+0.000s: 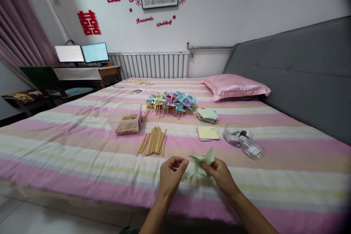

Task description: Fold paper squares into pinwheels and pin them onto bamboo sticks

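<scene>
My right hand (pixel 221 173) pinches a pale green paper pinwheel (pixel 204 172) near its middle, thumb on top, with its pointed blades spreading outward. Just to the left, my left hand (pixel 171 175) is closed in a pinch, thumb and forefinger together, close to the pinwheel's left blade but apart from it. Anything between those fingertips is too small to make out. Beyond the left hand lies a pile of thin wooden sticks (pixel 155 142). A stack of square paper (pixel 208 133), yellow on top, rests beyond the right hand.
Finished pinwheels (pixel 171 102) on sticks stand bunched further back. An open clear box (pixel 127 126) of sticks lies left. More coloured paper (pixel 207 115) sits behind the yellow stack. At right are clear plastic containers (pixel 244 140). A pink pillow (pixel 236 87) lies near the grey headboard (pixel 290 65).
</scene>
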